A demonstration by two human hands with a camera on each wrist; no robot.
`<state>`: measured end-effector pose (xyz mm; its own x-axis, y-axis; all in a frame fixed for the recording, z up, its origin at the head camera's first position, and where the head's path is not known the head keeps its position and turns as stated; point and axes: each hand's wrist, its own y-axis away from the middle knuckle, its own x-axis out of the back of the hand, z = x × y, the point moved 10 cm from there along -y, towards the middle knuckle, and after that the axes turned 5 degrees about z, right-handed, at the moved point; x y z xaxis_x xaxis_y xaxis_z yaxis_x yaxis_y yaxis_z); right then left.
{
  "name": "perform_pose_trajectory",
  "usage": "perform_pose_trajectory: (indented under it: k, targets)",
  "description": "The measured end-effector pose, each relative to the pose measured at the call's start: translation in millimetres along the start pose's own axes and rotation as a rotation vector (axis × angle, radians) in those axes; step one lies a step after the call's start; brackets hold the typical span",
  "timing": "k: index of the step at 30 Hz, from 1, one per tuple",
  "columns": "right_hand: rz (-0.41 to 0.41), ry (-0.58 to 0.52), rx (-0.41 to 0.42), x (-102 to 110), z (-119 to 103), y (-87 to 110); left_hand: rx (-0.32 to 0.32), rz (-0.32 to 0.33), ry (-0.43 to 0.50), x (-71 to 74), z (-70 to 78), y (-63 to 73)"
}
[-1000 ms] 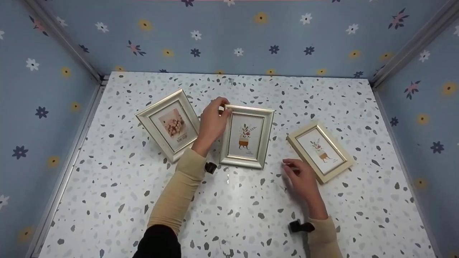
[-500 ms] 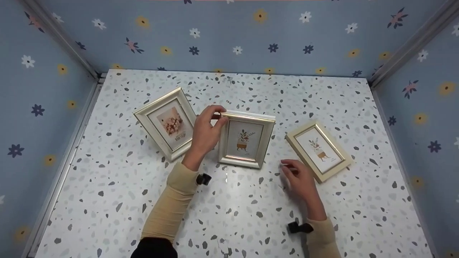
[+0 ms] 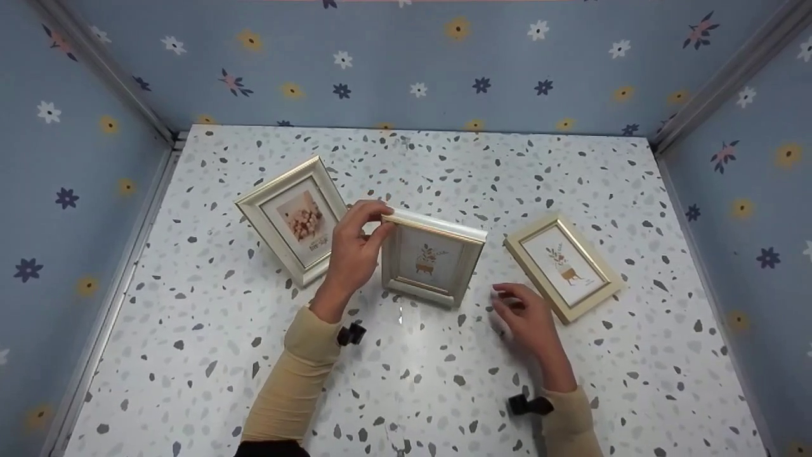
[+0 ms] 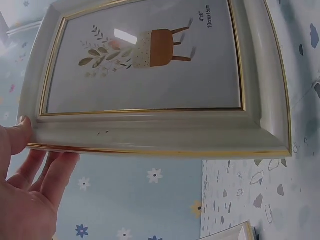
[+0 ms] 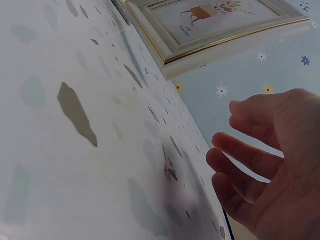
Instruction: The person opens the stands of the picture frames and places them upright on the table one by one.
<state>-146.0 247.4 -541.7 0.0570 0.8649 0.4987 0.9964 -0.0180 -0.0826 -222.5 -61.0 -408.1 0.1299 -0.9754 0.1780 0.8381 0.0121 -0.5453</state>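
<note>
My left hand point(image 3: 355, 254) grips the upper left corner of a pale picture frame point(image 3: 388, 260) with gold trim, thumb on the front and fingers behind. This picture frame stands steeply raised in the middle of the table, its lower edge close to the surface. Its print, a plant in an orange pot on legs, fills much of the left wrist view, where the fingers point(image 4: 60, 175) wrap the edge. To the right, my right hand point(image 3: 530, 320) rests near the table with loosely bent fingers and holds nothing. It lies just left of a flatter cream picture frame point(image 3: 520, 254).
Left of my left hand stands another pale picture frame point(image 3: 279, 244) with a pink flower photo, turned at an angle. The white speckled table point(image 3: 412, 393) is bounded by blue flowered walls point(image 3: 406, 57) at the back and sides.
My left hand has drawn the top of the middle picture frame toward me, tipping it more upright. My right hand and the two other picture frames have hardly moved.
</note>
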Motion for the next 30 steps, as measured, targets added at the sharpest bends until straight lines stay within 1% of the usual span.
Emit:
perform_pose_trajectory:
  k: [3, 7, 13, 17, 19, 24, 30]
  targets:
    - [-0.009, -0.016, 0.011, -1.9, -0.6, 1.1, 0.001, -0.010, 0.032, 2.3, 4.1, 3.0]
    - [-0.014, -0.024, 0.037, -3.6, -3.6, 1.8, 0.006, -0.046, 0.094, 2.6, 7.3, 5.3]
    - [-0.022, -0.003, 0.108, -5.8, -12.5, 1.1, 0.027, -0.102, 0.246, 0.3, 5.3, 8.2]
    - [-0.032, 0.014, 0.126, -5.2, -18.1, -0.5, 0.031, -0.124, 0.370, -1.2, 2.4, 9.8]
    - [-0.037, 0.022, 0.130, -3.9, -21.2, -2.2, 0.044, -0.135, 0.410, -1.9, 0.8, 11.2]
    - [-0.047, 0.051, 0.143, 0.0, -30.9, -6.1, 0.083, -0.160, 0.440, -3.8, -3.4, 15.9]
    - [-0.058, 0.104, 0.220, 0.7, -48.7, -7.7, 0.120, -0.178, 0.496, -5.1, -6.5, 17.2]
